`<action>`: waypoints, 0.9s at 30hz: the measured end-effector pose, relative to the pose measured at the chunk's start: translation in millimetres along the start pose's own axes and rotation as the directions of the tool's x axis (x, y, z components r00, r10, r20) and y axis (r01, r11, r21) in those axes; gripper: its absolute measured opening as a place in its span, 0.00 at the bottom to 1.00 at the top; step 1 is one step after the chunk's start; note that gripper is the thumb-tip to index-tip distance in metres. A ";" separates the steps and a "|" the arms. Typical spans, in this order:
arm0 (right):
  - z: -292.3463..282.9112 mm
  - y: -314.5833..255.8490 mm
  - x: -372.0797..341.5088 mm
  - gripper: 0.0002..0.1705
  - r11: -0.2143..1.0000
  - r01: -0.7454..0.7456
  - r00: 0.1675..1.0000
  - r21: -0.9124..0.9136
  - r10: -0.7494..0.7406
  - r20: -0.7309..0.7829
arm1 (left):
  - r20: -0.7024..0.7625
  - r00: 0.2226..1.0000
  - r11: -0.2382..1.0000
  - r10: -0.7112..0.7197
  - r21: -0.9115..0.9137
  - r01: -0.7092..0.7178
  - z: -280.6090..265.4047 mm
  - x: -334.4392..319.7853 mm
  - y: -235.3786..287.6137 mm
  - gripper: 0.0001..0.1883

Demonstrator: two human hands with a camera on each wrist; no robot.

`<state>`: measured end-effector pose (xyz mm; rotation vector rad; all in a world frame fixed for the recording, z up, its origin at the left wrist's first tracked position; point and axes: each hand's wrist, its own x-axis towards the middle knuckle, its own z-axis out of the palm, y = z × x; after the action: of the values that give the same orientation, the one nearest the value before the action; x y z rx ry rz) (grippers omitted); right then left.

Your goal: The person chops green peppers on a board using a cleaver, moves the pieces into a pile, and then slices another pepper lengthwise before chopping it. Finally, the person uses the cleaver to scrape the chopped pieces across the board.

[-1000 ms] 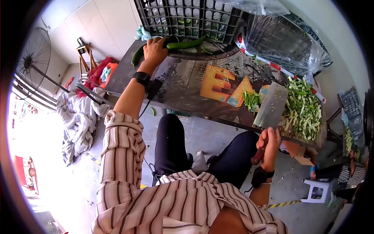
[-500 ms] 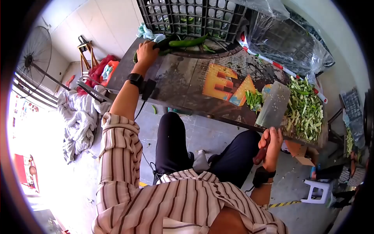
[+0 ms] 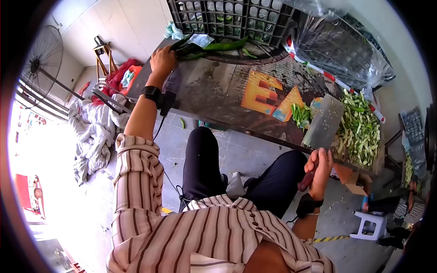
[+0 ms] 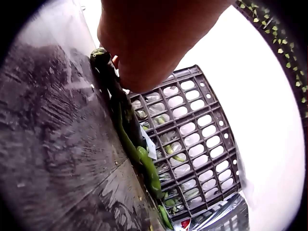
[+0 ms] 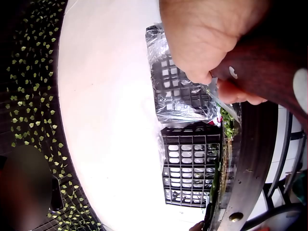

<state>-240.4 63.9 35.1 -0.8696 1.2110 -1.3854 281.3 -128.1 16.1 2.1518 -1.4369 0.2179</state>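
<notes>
Dark tabletop [image 3: 200, 102] beneath black plastic crate [image 3: 245, 22], chopped greens [image 3: 359, 129] piled at right. Long green peppers [image 3: 227, 46] beside crate, left hand [image 3: 162, 63] at their left ends, fingertips hidden, cannot tell whether gripping. Right hand [image 3: 321, 164] wrapped round handle of cleaver [image 3: 324, 120]. Apparently gathering peppers; calls next, probably, for sure pinch, cleaver kept clear.

One cleaver [image 3: 325, 119], two wrist straps [image 3: 151, 93], one table [image 3: 195, 107], one fan [image 3: 35, 64], one white stool [image 3: 369, 224]
</notes>
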 end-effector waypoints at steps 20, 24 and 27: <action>4.3 -1.2 0.0 0.13 0.998 0.003 1.000 -0.064 -0.002 0.012 | -0.408 0.841 0.775 0.356 -0.374 -0.510 -56.2 -85.8 64.8 0.12; 2.5 -0.7 0.3 0.13 0.998 -0.009 1.000 -0.066 0.010 0.011 | -0.344 0.867 0.755 0.361 -0.438 -0.488 -41.2 -125.5 101.4 0.09; 2.7 -1.8 0.1 0.13 0.998 -0.004 1.000 -0.066 0.005 0.013 | -0.255 0.853 0.742 0.456 -0.421 -0.522 -25.1 -151.7 112.8 0.15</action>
<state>-238.3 63.1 37.4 -0.9201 1.2541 -1.3406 120.8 -25.1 12.9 1.3074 -1.7405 0.1705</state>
